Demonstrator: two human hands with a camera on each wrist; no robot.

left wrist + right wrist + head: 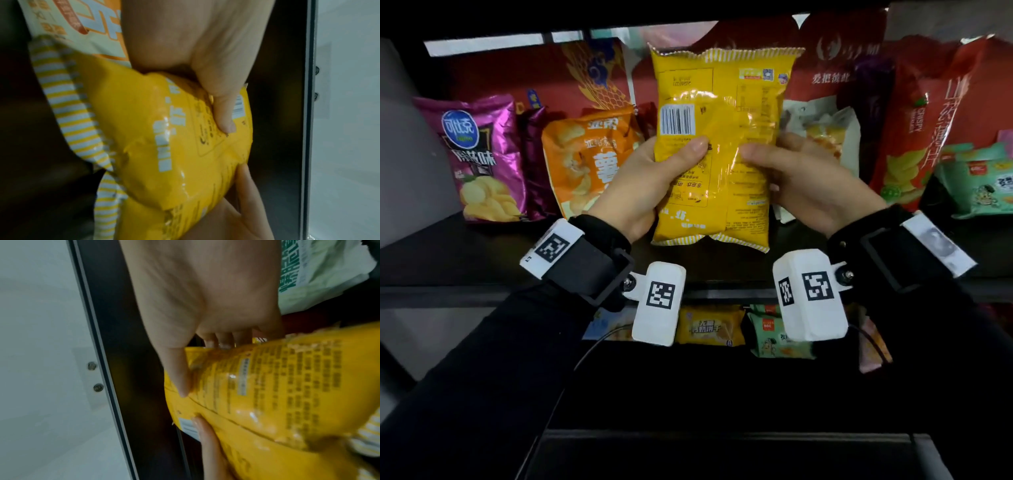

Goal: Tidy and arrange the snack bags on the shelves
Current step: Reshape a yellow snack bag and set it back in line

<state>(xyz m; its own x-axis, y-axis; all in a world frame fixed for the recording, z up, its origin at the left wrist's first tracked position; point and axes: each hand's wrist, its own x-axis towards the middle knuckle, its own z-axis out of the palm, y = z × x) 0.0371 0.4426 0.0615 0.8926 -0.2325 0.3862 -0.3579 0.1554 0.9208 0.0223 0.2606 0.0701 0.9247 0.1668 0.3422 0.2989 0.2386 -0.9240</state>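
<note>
Head view: both hands hold a yellow snack bag (717, 147) upright in front of the dark shelf (465, 253), its back (barcode and small print) facing the camera. The left hand (643, 186) grips its left edge, thumb on top; the right hand (804, 183) grips the right edge likewise. Behind stand a purple chip bag (482, 157) and an orange bag (585, 161); the blurred red packs (928, 113) at right seem to lean.

Dim, shadowy shelving; glare on glossy foil; blurred wrist views, warped edges.
</note>
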